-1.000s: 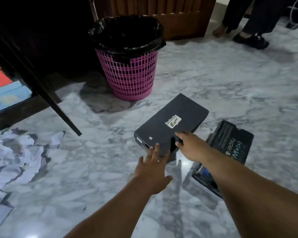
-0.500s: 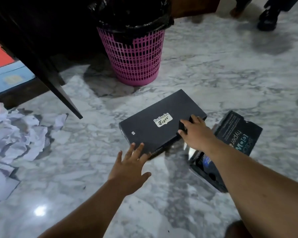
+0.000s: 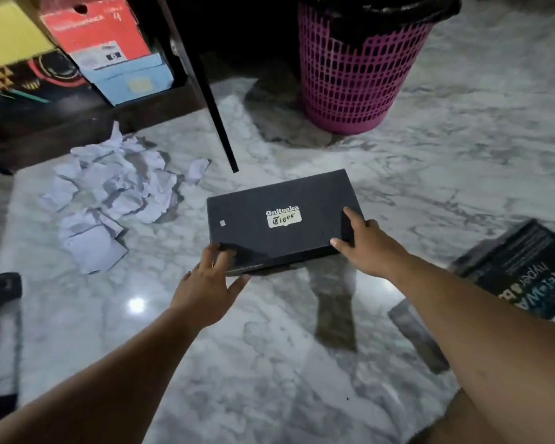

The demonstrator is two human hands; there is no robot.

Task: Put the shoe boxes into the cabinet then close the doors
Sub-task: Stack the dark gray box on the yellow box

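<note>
I noted black shoe box (image 3: 282, 219) long axis left-right – left hand (image 3: 205, 283), right hand (image 3: 366, 248) grasped near corners; cabinet (image 3: 77, 123) lay far-left

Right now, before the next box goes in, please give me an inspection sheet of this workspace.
Surface: marble floor, glossy, with a light reflection.
Job's things: black Onitsuka Tiger box on the floor; second dark box to its right; open cabinet already holds several boxes.
Clutter: crumpled white paper before the cabinet.
Grippers: left hand grips the black box's near-left corner; right hand grips its right end.
Cables: nothing seen.
Surroundings: pink bin with a black liner; cabinet door open.
</note>
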